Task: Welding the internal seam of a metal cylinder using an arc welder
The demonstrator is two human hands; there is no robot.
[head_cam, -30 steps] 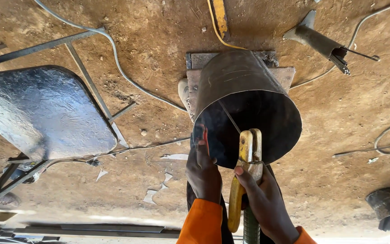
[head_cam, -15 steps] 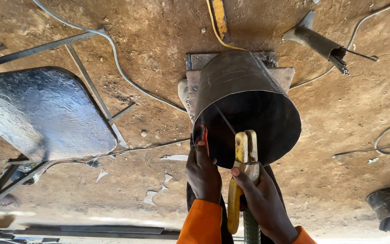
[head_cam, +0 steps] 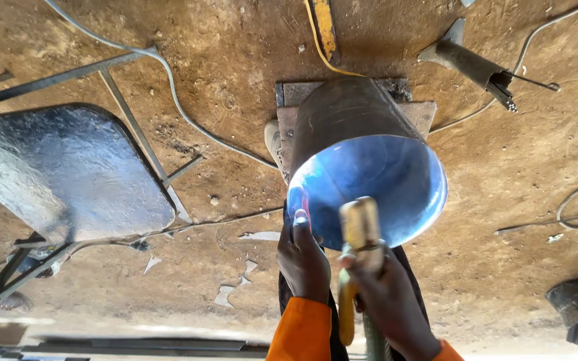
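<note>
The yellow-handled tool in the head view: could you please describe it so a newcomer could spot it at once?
Start at the wide metal cylinder standing on the dirt floor, its inside lit blue. At its near rim, the left hand grips the edge, and the right hand beside it holds the yellow-handled tool. It is the only yellow thing in a hand; the other yellow piece lies beyond the cylinder.

This is a rough, open-air metal workshop, a welding yard with a bare dirt floor (head_cam: 168, 40) in place of any paving. The landmark is the large steel cylinder (head_cam: 362, 147), its inside lit blue, standing on flat steel plates (head_cam: 423, 110). Left of the cylinder lies a metal chair frame with a dark sheet-metal seat (head_cam: 68, 167). A grey cable (head_cam: 168, 87) snakes over the earth between them. Beyond the cylinder lies a yellow lead (head_cam: 319, 33), and to its right a hammer-like tool (head_cam: 469, 63) with thin rods. Scraps litter the ground nearby.
</note>
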